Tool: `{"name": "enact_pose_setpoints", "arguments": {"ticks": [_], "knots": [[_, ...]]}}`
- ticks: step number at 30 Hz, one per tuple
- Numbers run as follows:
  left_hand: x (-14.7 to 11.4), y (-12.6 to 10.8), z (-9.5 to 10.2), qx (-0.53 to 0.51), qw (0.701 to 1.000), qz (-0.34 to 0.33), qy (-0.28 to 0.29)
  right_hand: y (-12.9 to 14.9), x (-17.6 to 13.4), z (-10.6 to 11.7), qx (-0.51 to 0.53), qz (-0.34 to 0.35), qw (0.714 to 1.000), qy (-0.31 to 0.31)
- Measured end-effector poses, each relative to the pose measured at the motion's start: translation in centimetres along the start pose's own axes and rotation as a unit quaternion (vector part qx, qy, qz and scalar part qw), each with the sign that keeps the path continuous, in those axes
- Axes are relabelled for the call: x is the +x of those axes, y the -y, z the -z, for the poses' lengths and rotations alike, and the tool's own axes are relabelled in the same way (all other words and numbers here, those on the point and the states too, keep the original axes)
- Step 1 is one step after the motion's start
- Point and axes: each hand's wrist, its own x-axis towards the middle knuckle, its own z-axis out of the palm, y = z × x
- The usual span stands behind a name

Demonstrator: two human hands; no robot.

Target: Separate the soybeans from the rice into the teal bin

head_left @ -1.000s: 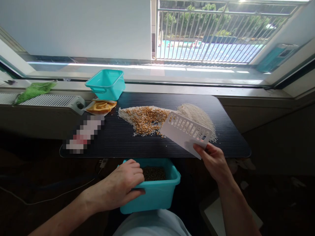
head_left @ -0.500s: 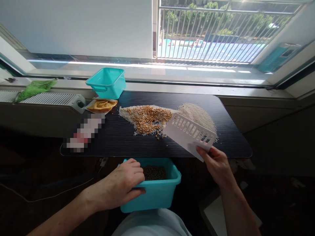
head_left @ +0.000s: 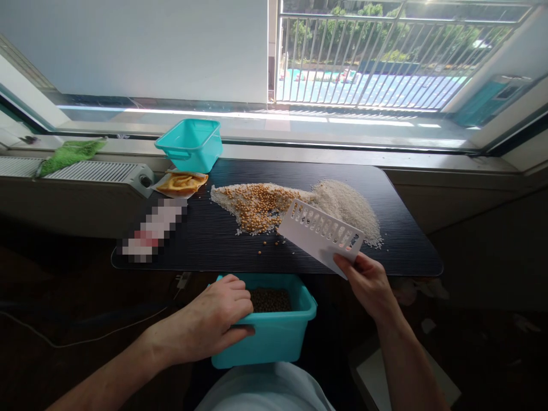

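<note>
My left hand [head_left: 226,311] is closed over the near left rim of a teal plastic bin [head_left: 278,337] below the table's front edge. Inside it lies a heap of small dark beans or grains [head_left: 270,299]. Between thumb and fingers of my right hand [head_left: 370,282] is a white slotted plastic sheet [head_left: 310,242], tilted, with its row of slots on the far side. The sheet's left end is beside a pile of yellow soybeans [head_left: 259,208] mixed with rice. A mound of white rice [head_left: 349,205] lies beyond the sheet, partly hidden by it.
On the dark table [head_left: 398,240], a few loose beans lie near the front. A second teal bin [head_left: 194,151] stands at the back left, by a yellow-orange packet [head_left: 182,182] and a blurred-out item [head_left: 154,228]. A green cloth [head_left: 72,155] rests on the radiator [head_left: 98,170].
My right hand has moved the slotted sheet a little left, nearer the soybeans. More loose soybeans lie toward the table's front. My left hand keeps its grip on the bin.
</note>
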Motion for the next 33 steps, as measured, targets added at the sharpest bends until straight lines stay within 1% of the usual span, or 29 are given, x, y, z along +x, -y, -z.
{"name": "enact_pose_setpoints", "arguments": {"ticks": [3,8,10,16,22,27,33], "knots": [[-0.2,0.1,0.1,0.003,1.0,0.004,0.002,0.0,0.0,0.0,0.0,0.0,1.0,0.001],[-0.4,0.4,0.3,0.007,1.0,0.012,0.011,-0.1,0.7,-0.2,-0.013,0.003,1.0,-0.024],[-0.5,0.5,0.4,0.008,1.0,0.014,0.014,-0.2,1.0,-0.3,-0.013,0.003,1.0,-0.019],[-1.2,0.9,0.8,0.016,1.0,0.024,0.009,0.0,0.6,0.0,-0.001,0.008,0.999,0.035],[-1.9,1.2,1.0,0.028,0.999,0.039,0.005,-0.3,0.4,-0.4,-0.004,0.011,0.999,0.05],[-2.2,1.5,0.9,0.027,0.999,0.039,-0.002,-0.6,0.4,-1.4,-0.012,0.024,0.997,0.068],[-2.9,1.8,0.9,0.027,0.999,0.04,-0.007,-0.7,0.6,-3.1,-0.03,0.044,0.988,0.143]]}}
